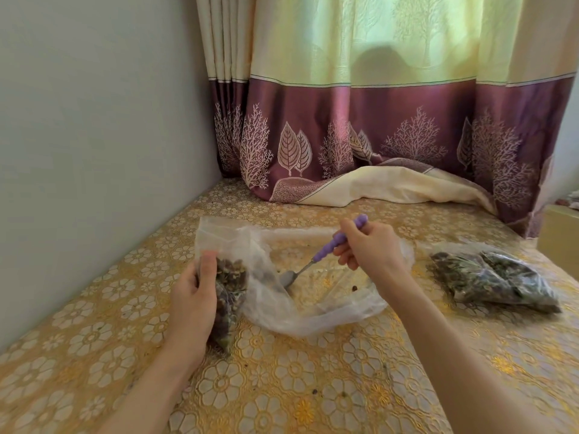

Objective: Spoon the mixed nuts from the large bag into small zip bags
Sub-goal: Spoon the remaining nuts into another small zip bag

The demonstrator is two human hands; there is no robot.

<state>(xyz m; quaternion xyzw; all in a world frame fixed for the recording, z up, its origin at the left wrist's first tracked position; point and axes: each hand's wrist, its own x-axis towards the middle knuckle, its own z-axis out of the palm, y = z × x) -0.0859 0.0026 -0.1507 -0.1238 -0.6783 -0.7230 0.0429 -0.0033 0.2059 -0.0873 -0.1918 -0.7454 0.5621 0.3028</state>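
Here the large bag (313,311) lies flat and crumpled in the middle of the flowered tablecloth (282,386), nearly emptied: only a few loose nuts (354,288) show through its clear film. The spoon (316,256) reaches into its mouth, bowl low against the plastic, and whether it carries anything I cannot tell. The right hand (369,245) has its fingers curled round the purple handle. The left hand (195,296) grips a small zip bag (230,283) just beside the large one, thumb pressed on the front face, holding it upright with its mouth open; nuts fill its lower part.

The likely trouble, as I judge it: the thin film of the large bag could ride up with the spoon and flick the last nuts onto the cloth, since nothing pins it down. The small bag's limp mouth may also fold shut under the thumb, so a spoonful would tip over its edge.

By count: one large bag, one spoon, one small bag in hand, and one filled bag (495,281) lying well apart to the right, under the curtain (360,120).
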